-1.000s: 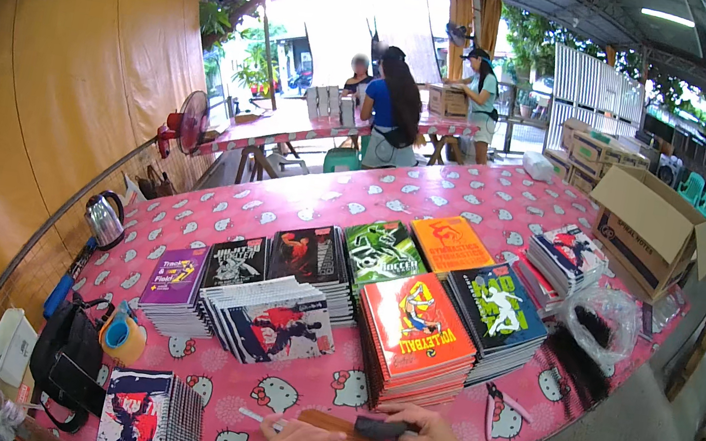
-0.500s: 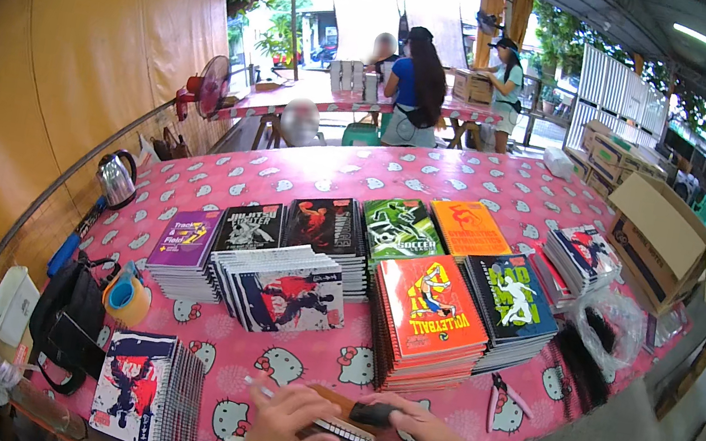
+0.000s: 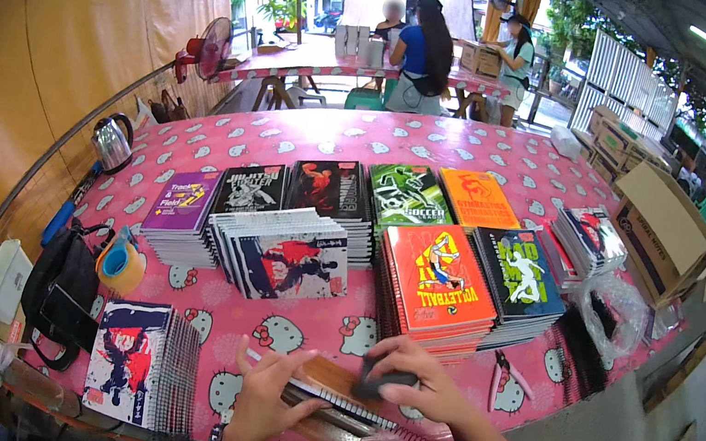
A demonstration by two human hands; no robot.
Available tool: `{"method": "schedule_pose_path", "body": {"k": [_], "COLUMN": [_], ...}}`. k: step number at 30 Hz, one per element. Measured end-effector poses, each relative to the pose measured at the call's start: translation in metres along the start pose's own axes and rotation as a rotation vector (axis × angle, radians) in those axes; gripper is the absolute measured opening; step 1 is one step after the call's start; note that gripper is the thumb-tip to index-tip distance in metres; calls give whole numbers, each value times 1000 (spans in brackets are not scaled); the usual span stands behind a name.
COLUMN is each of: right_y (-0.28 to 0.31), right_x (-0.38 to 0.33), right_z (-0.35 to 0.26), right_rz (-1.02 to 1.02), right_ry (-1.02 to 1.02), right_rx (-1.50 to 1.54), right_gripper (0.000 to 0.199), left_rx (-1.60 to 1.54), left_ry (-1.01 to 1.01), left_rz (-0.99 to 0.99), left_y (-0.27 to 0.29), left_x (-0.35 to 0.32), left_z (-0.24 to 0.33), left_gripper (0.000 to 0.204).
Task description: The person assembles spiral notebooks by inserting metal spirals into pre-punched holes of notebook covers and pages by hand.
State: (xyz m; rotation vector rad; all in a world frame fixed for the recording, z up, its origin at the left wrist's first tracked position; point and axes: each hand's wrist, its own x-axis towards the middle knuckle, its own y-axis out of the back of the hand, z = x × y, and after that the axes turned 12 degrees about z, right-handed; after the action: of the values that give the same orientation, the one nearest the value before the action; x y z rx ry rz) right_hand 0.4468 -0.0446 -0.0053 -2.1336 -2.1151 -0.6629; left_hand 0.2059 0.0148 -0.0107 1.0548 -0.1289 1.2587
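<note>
Near the table's front edge, my left hand (image 3: 263, 397) holds the near side of a notebook (image 3: 350, 406), its fingers and thumb bent over the pages. A row of punched holes runs along the notebook's edge, and a thin spiral coil (image 3: 415, 437) extends from its right end. Beneath and behind it lies a brown wooden board (image 3: 326, 372). My right hand (image 3: 427, 378) grips a dark, rounded block (image 3: 382, 381) just over the board, beside the punched edge. The block's exact kind cannot be made out.
Stacks of spiral notebooks (image 3: 441, 277) fill the middle; another notebook stack (image 3: 131, 366) stands front left. Pink-handled pliers (image 3: 511, 378) lie at right, near bubble wrap (image 3: 615, 316) and an open carton (image 3: 663, 235). Tape rolls (image 3: 120, 264) and a black bag (image 3: 62, 284) sit left. People work behind.
My right hand has lifted slightly and curled more over the dark block. My left hand's fingers have spread a little on the notebook. The whole view has tilted slightly.
</note>
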Motion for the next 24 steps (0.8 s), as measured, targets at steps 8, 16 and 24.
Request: {"method": "schedule_pose_path", "body": {"k": [8,16,24], "right_y": [-19,-24,-35], "right_x": [7,13,26], "right_z": [-6,4,8], "right_rz": [-144,-114,-199], "right_ry": [34,-21,-67], "right_rx": [309,314,404], "right_gripper": [46,42,51], "left_rx": [134,-658,-1110], "left_ry": [-84,286,588], "left_rz": [91,512,415], "left_y": [-4,-43,-40], "left_x": [-9,-29,-33], "left_z": [-7,-50,-62], "left_gripper": [81,99,56]}}
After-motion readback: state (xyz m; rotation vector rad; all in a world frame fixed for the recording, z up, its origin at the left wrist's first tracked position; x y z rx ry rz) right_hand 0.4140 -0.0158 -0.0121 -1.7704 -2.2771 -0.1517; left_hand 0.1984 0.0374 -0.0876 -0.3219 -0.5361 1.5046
